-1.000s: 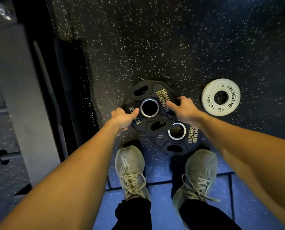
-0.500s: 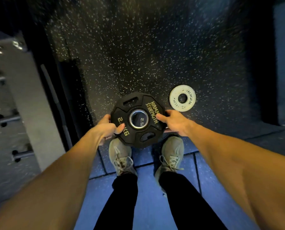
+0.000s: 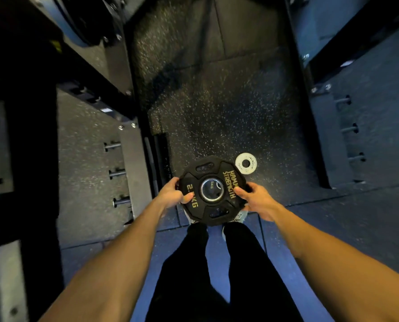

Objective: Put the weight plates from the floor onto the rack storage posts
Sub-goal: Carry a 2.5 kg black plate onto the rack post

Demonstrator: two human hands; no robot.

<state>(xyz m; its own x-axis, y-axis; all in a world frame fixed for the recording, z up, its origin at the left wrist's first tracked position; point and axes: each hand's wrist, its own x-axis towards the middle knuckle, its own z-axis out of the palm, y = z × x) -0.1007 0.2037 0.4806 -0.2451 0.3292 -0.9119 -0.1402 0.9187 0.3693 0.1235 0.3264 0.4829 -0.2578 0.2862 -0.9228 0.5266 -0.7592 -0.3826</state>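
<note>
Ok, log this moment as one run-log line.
left hand: holds black plate | right hand: holds black plate | white plate: on floor | posts: bare

On the black plate [image 3: 213, 190] we read "HAMMER STRENGTH" in gold, right of its steel hub [image 3: 212, 189]; our right hand [image 3: 259, 201] hides the end of the upper word. Left of the hub stands "2.5KG", the second digit covered by our left hand [image 3: 173, 195]. Through the hub we make out "5KG" in small pale letters on something beneath. On the small white plate [image 3: 246, 163], up and right of the black plate, we read "ROGUE"; its smaller marks are too blurred to tell.
</note>
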